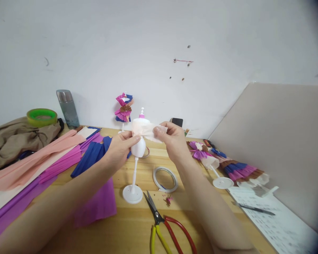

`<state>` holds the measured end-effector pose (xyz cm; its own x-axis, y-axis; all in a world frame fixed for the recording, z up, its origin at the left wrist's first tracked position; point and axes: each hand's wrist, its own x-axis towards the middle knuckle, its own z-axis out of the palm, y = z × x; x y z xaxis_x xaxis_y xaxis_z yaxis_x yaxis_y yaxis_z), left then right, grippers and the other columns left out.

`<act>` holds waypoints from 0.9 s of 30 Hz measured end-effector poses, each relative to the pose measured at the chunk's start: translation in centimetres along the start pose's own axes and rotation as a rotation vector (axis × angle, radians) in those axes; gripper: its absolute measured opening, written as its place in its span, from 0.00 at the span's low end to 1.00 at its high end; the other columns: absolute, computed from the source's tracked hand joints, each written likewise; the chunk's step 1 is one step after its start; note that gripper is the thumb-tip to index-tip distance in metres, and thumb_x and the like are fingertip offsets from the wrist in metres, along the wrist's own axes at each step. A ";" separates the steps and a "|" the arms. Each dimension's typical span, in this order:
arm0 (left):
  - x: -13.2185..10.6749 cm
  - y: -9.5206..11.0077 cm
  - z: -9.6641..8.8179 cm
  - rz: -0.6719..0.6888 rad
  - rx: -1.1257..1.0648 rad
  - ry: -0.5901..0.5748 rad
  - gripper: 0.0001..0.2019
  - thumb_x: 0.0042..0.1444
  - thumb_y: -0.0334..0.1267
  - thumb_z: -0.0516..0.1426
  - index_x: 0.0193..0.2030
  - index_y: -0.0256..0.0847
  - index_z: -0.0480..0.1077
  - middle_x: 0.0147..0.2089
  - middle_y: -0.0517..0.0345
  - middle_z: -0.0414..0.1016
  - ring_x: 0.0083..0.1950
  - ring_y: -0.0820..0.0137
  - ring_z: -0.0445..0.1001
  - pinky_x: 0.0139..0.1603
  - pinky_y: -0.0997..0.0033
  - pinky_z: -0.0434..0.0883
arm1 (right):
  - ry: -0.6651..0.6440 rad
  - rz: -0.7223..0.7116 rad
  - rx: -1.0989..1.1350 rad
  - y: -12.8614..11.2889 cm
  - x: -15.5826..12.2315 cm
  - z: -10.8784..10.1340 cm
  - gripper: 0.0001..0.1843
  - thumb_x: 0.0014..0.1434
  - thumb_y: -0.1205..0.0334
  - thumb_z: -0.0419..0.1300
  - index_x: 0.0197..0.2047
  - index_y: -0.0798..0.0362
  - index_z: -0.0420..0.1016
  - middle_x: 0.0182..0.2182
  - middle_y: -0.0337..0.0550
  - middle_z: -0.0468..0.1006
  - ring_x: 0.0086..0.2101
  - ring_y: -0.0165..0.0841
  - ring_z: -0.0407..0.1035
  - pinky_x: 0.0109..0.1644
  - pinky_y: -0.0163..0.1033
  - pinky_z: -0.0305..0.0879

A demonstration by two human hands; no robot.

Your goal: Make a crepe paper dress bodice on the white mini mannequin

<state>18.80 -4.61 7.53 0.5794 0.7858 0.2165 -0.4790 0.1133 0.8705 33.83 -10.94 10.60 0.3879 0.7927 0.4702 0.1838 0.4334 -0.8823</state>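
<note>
A small white dress form (pixel 138 146) stands upright on a round base in front of me, with a pink band at its neck. Pale crepe paper (pixel 151 131) is wrapped around its chest, and a loose end stretches off to the right. My left hand (pixel 119 147) grips the form's side, its thumb pressing the paper against the front. Between the thumb and fingers of my right hand (pixel 173 137) the paper's free end is pinched. Below lie scissors (pixel 159 218) with red and yellow handles, blades slightly apart, and a roll of white tape (pixel 165 179).
Crepe paper strips (pixel 42 158) in peach, pink, purple and blue cover the left side. A decorated dress form (pixel 124 109), a flask (pixel 68 109) and green tape (pixel 41 117) stand at the back. Paper dresses (pixel 241 171), a printed sheet (pixel 270 222) and a pen (pixel 257 209) lie right.
</note>
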 end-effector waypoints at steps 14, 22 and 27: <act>0.6 -0.6 -1.4 -0.005 -0.114 -0.158 0.14 0.50 0.42 0.67 0.38 0.32 0.78 0.34 0.48 0.80 0.35 0.67 0.76 0.36 0.69 0.73 | -0.107 -0.013 0.009 -0.4 -0.6 0.4 0.12 0.43 0.57 0.70 0.24 0.52 0.72 0.19 0.35 0.73 0.23 0.28 0.66 0.29 0.36 0.63; 0.6 -0.4 -1.4 -0.056 -0.129 -0.243 0.19 0.45 0.47 0.70 0.36 0.33 0.77 0.32 0.47 0.80 0.32 0.65 0.76 0.34 0.67 0.72 | -0.118 0.020 0.072 -0.7 -0.7 0.0 0.09 0.44 0.60 0.69 0.23 0.52 0.73 0.17 0.35 0.73 0.20 0.27 0.65 0.26 0.36 0.62; 1.0 -0.6 -1.7 -0.013 -0.123 -0.150 0.19 0.43 0.43 0.71 0.38 0.32 0.77 0.33 0.48 0.80 0.34 0.68 0.76 0.37 0.69 0.73 | -0.087 0.011 0.017 -1.6 -1.3 0.3 0.09 0.43 0.59 0.68 0.23 0.52 0.73 0.16 0.35 0.73 0.19 0.28 0.66 0.24 0.36 0.62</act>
<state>18.59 -2.85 6.47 0.6736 0.6853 0.2767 -0.5423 0.2040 0.8151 32.79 -12.54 11.41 0.3098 0.8312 0.4617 0.1645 0.4314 -0.8870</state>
